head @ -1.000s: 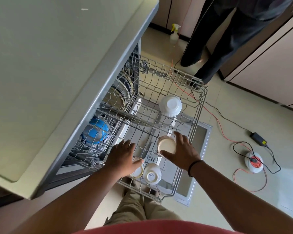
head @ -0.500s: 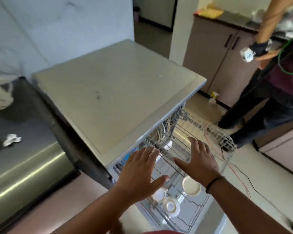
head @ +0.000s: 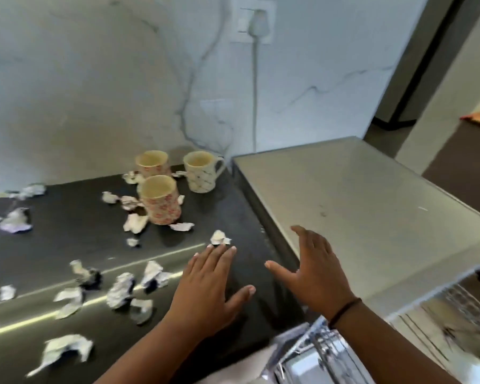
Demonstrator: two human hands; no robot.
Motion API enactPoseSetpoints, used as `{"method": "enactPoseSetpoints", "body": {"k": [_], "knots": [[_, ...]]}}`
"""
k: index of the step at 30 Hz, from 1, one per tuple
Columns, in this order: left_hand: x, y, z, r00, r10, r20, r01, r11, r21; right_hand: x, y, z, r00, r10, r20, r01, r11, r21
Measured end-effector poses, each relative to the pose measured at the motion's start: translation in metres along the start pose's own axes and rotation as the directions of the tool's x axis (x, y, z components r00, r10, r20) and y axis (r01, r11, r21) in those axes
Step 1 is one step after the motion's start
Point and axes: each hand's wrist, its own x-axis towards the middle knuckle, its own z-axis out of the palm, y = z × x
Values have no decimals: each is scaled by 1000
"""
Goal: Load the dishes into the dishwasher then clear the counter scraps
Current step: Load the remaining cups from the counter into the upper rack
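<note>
Three mugs stand upright at the back of the dark counter (head: pixel 222 217): a floral mug (head: pixel 160 199) in front, a second floral mug (head: pixel 152 163) behind it, and a white mug with blue marks (head: pixel 201 171) to the right. Several crumpled paper scraps (head: pixel 122 289) lie scattered over the counter. My left hand (head: pixel 209 286) hovers flat above the counter's near right part, fingers straight, holding nothing. My right hand (head: pixel 315 268) is spread over the counter's right edge beside the grey dishwasher top (head: pixel 371 206), also holding nothing. The pulled-out dishwasher rack (head: pixel 454 322) shows blurred at lower right.
A marbled wall rises behind the counter, with a socket (head: pixel 254 22) and a white cable running down behind the dishwasher. A doorway and a brown cabinet (head: pixel 471 151) lie to the far right. A shiny metal part (head: pixel 316 358) sits at the bottom edge.
My view swung up and left from the dishwasher rack to the counter. Both hands let go of the small bowls in the rack and now hover open over the counter.
</note>
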Motion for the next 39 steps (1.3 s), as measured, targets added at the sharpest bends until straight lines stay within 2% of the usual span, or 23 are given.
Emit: {"method": "enactPoseSetpoints", "body": {"k": [3,8,14,17,20,24,26,30,35,37,39], "knots": [[-7,-56,-9,995,-102,11,101,994,42,24,-51,33,996,-77,55,76,997,19],[-9,-126,-10,978,-209,17,207,976,66,53,-106,78,975,-94,200,90,995,30],[-5,-165,-8,955,-291,51,289,956,43,92,-143,107,936,-111,334,101,994,47],[-2,-174,0,945,-317,84,317,948,10,116,-158,119,930,-121,348,93,991,96],[1,-177,6,944,-324,58,325,946,-13,138,-169,133,918,-99,383,23,980,197],[0,-181,13,943,-332,34,332,943,-11,157,-181,151,915,-76,396,-140,860,490],[1,-180,13,940,-337,45,337,941,1,163,-184,158,920,-79,383,-173,797,579],[1,-181,16,944,-327,32,327,945,14,167,-186,165,932,-68,357,-192,742,642],[1,-179,13,939,-331,94,331,943,14,164,-183,155,943,-100,316,-163,693,703],[1,-180,10,943,-327,64,327,945,8,160,-179,142,940,-108,324,-185,639,747],[3,-177,-2,934,-344,93,348,937,-25,155,-172,128,934,-116,338,-219,564,796]]}}
